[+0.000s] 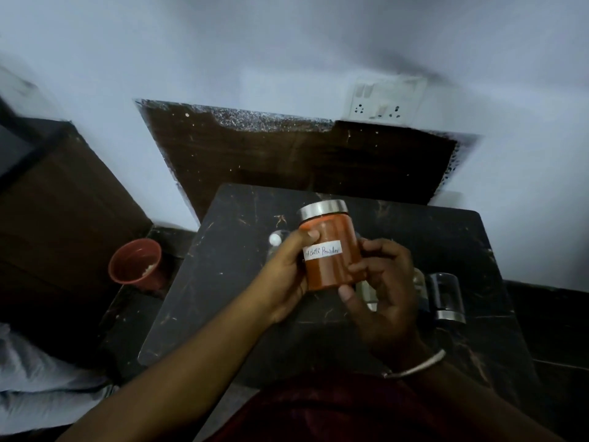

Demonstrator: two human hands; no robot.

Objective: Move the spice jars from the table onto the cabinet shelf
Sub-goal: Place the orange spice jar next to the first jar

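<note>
Gripping from both sides, left hand (283,275) and right hand (387,291) are holding the clear, steel-lidded jar of orange-red powder (330,247), tilted above the dark table (229,282), its white handwritten label facing up.

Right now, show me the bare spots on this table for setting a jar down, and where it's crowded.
Bare: the table at its far right corner, beyond the dark jar; and its near left, between its edge and the left hand. Crowded: beneath the chilli powder jar and right hand, where jars cluster, and around the clear jar behind the left hand.
</note>
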